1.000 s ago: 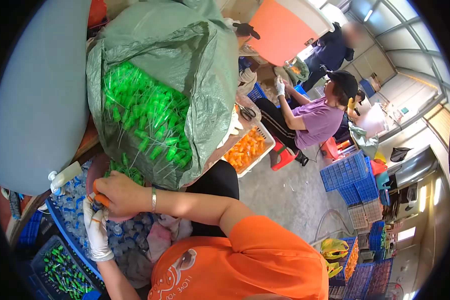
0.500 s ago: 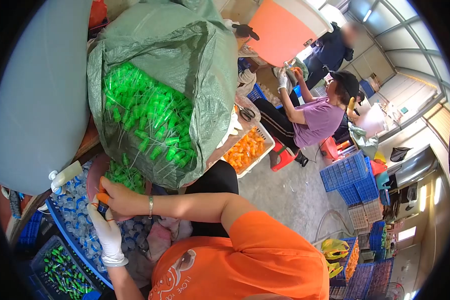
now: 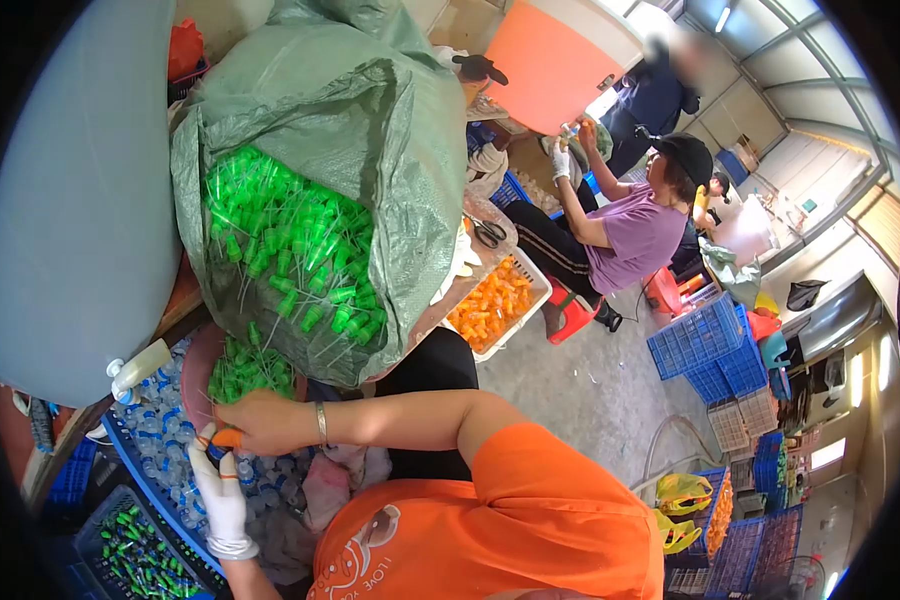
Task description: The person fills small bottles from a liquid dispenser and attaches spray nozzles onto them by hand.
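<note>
My left hand [image 3: 217, 505], in a white glove, is closed with its fingertips pinched. It meets my bare right hand [image 3: 262, 422], which has orange finger covers and is curled closed. A small dark-blue thing [image 3: 216, 453] shows between the fingertips; its kind is mostly hidden. Just above the hands, a pinkish bowl [image 3: 196, 378] holds green caps with thin clear tubes [image 3: 253, 368]. Beneath them lies a blue-rimmed tub [image 3: 148, 490] full of small clear bottles with blue rings [image 3: 160, 440].
A big green woven sack [image 3: 410, 200] spills green caps. A dark crate [image 3: 120, 545] of green-capped pieces stands lower left. Orange caps [image 3: 495, 300] fill a white basket. A co-worker in purple [image 3: 640, 230] sits beyond; blue crates [image 3: 700, 340] are stacked at the right.
Both hands have shifted slightly down and right in view, still together. The dark-blue thing between the fingers now shows less. The whole view has shifted slightly.
</note>
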`<state>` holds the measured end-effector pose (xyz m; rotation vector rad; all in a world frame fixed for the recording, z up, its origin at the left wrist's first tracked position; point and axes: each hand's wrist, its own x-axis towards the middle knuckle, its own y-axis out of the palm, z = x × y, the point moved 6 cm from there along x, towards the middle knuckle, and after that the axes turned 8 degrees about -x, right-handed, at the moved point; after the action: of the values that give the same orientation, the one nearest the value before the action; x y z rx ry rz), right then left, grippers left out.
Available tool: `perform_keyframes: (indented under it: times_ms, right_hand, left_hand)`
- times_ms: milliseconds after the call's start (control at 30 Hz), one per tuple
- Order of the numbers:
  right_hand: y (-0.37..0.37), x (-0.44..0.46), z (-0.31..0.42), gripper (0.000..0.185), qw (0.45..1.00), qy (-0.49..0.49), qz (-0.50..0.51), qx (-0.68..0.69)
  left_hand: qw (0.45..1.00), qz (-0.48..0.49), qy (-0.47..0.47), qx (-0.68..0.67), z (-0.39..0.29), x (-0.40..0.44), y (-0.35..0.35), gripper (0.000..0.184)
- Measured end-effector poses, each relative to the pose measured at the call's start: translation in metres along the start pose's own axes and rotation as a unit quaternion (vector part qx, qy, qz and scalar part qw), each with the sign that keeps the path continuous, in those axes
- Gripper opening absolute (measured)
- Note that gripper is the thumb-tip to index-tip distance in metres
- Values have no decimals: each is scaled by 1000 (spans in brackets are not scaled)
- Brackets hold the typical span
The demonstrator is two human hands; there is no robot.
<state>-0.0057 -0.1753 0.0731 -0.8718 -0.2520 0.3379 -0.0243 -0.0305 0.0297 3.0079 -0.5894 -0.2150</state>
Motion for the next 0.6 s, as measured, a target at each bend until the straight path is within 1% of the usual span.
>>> perform_keyframes:
  times_ms: [33, 67, 133, 200, 233, 300, 367, 400, 433, 467, 500, 533, 567, 600]
  right_hand:
    - [2, -3, -2, 32, 1000, 1, -5, -2]
    - [7, -5, -8, 33, 999, 23, 10, 26]
    - [16, -7, -13, 36, 993, 62, 43, 86]
    - [10, -20, 1, 36, 992, 50, 47, 103]
    - [3, -29, 12, 35, 990, 39, 53, 122]
    - [-9, -41, 19, 35, 989, 23, 53, 134]
    - [-10, -55, 16, 34, 991, 2, 96, 89]
    - [-9, -61, 12, 34, 991, -6, 118, 66]
    - [-9, -66, 4, 34, 992, -8, 113, 62]
    - [-4, -72, -2, 34, 991, -41, 124, 28]
    - [1, -76, -8, 34, 988, -75, 135, -6]
    - [5, -78, -10, 34, 983, -109, 145, -39]
    - [7, -76, -15, 34, 983, -109, 139, -40]
    - [10, -73, -20, 33, 983, -108, 143, -34]
  left_hand:
    - [994, -16, 74, 84, -3, -4, 5, 40]
    - [974, -32, 149, 165, -9, -9, 10, 40]
    - [977, -25, 144, 157, -9, -16, 11, 40]
    - [982, -16, 126, 139, -12, -26, 10, 41]
    - [981, -18, 132, 140, -12, -31, 2, 41]
    - [967, -91, 150, 184, -9, -38, -38, 41]
    - [954, -184, 105, 211, -5, -42, -98, 41]
    - [952, -226, 120, 170, 18, -41, -144, 42]
    - [946, -266, 133, 129, 50, -42, -202, 43]
    - [894, -305, 154, 289, 67, -50, -250, 43]
    - [814, -338, 170, 441, 79, -60, -291, 44]
    - [787, -357, 101, 494, 97, -64, -327, 44]
    - [754, -371, 31, 541, 117, -70, -356, 44]
    - [741, -373, -27, 557, 133, -76, -368, 45]
